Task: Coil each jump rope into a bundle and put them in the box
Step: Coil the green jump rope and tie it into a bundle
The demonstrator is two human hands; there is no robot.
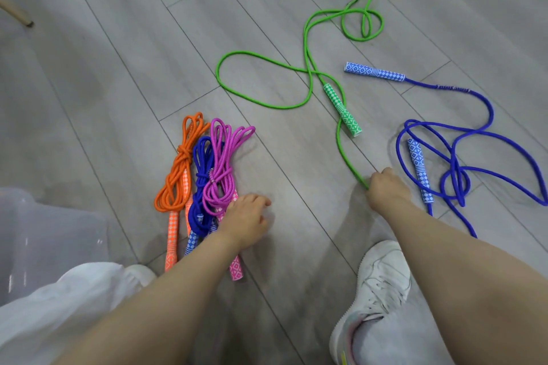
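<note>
**Green rope in hand, tangles waiting on both sides**

I see my right hand [385, 190] closed around the cord of the loose green woven jump rope [308, 68], fingers curled over it where the cord reaches the grey wood-plank floor [118, 68]. The arm reaches forward and down from the lower right, wrist bent slightly inward. My left hand [247, 221] carries nothing; its fingers are loosely bent and it hovers at or on the floor just right of the pink coiled rope bundle [221, 175]. I cannot tell whether it touches that bundle.

Taking the green rope's checkered green handle [342, 109] as the landmark: the rest of the green cord sprawls beyond it in wide loops, crossing itself, with a small knot-like curl at the far end. If I pull from here, I judge those crossings may cinch into a real knot. To the right of the handle lies a loose blue jump rope [462, 163] with blue-and-white patterned handles, close beside my gripping hand; dragging the green cord could snag it.

To the left of the handle and nearer me, three finished bundles lie side by side: the orange coiled rope bundle [178, 169], a dark blue coiled bundle [201, 187], and the pink one. A careless left-hand sweep could loosen them.

A translucent plastic container [44, 234], likely the box, sits at the far left edge, still without ropes as far as I can tell.
</note>
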